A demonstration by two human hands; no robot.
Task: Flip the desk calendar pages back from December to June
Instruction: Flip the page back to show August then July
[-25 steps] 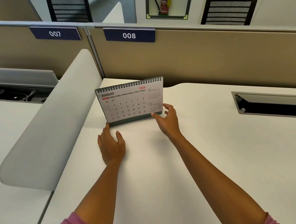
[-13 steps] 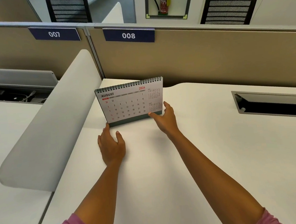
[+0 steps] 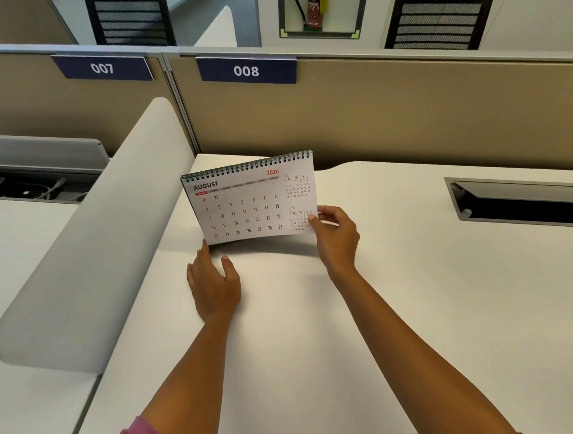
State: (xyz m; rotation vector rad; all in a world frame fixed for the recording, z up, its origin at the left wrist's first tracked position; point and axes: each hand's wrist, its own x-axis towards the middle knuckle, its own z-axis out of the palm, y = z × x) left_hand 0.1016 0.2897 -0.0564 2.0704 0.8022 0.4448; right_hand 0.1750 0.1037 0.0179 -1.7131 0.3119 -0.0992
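I see the white spiral-bound desk calendar (image 3: 250, 202) standing on the white desk (image 3: 420, 309), AUGUST page showing. Right hand (image 3: 335, 237) pinches that page's lower right corner, lifting it. Left hand (image 3: 213, 283) rests flat, grip spread wide, fingertips at the calendar's foot.

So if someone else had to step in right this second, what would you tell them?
Right hand: pinching the lower right corner of the August page, lifted off the stand.
Left hand: open, flat on the desk, fingertips at the desk calendar's lower left corner.
Done: the calendar is already back at August.
Left: turn this page over the spiral, then July, and stop at June.
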